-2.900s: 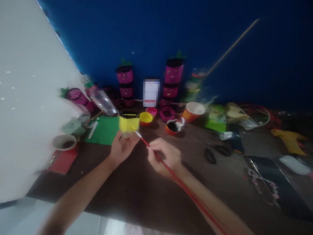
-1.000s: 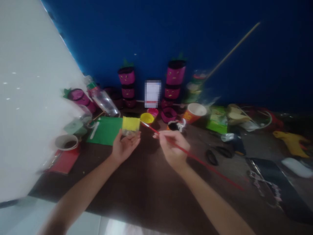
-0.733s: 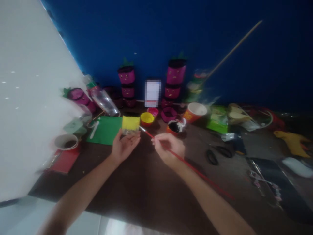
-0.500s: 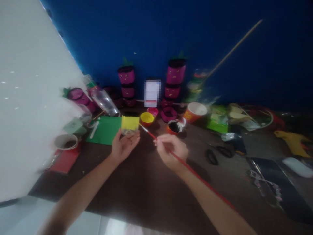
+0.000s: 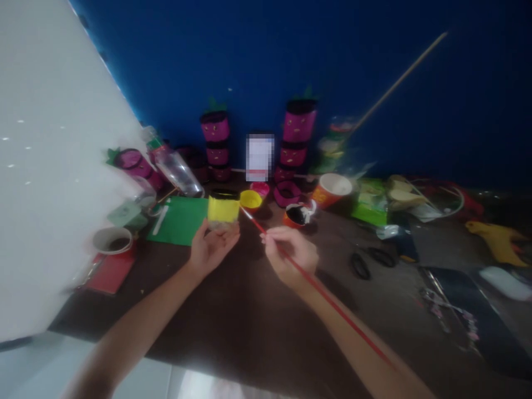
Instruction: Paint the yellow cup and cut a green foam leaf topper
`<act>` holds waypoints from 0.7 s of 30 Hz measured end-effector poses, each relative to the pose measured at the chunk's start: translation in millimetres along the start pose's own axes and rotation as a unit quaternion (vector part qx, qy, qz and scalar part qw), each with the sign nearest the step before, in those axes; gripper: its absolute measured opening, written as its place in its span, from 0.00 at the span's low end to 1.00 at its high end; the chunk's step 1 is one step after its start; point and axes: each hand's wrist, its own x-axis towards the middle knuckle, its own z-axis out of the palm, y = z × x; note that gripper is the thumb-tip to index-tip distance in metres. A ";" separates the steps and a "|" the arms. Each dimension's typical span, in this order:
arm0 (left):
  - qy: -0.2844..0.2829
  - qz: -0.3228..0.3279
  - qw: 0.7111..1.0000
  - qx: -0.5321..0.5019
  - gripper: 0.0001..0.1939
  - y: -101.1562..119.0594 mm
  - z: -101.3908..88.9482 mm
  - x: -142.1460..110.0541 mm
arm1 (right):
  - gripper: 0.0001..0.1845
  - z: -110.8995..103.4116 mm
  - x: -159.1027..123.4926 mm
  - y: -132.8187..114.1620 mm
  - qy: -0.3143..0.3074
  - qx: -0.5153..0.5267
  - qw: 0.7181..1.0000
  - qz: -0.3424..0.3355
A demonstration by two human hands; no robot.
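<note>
Left hand [image 5: 211,249] holds a yellow cup [image 5: 223,210] with a dark rim, fingers curled around its pale base. Right hand [image 5: 291,252] pinches a red paintbrush [image 5: 330,299], tip at the cup's right edge; contact unclear. Beyond the grips, a pale panel [image 5: 259,158] is pixelated; an orange cup's [image 5: 324,195] markings are too blurred to read. Dark tabletop [image 5: 241,327] spans from the hands to its near edge.

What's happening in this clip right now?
A person's left hand holds up a small yellow container with a dark rim and a lower band not painted yellow. The right hand holds a red paintbrush, its tip at or close to the container's right edge. A cup of yellow paint stands just beyond the tip.
</note>
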 end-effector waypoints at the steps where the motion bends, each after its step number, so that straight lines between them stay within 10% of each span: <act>1: 0.000 0.001 1.000 0.000 0.31 0.1 0.0 0.2 | 0.05 -0.6 0.3 0.4 -0.006 -0.005 1.000 -0.012; 16: 0.001 0.030 0.999 -0.040 0.24 0.8 -5.9 5.3 | 0.07 -9.0 4.7 -1.3 -0.150 -0.015 0.986 -0.069; 21: 0.004 0.019 0.999 -0.030 0.25 1.0 -7.5 4.9 | 0.07 -10.1 4.0 -3.0 -0.109 -0.026 0.991 -0.077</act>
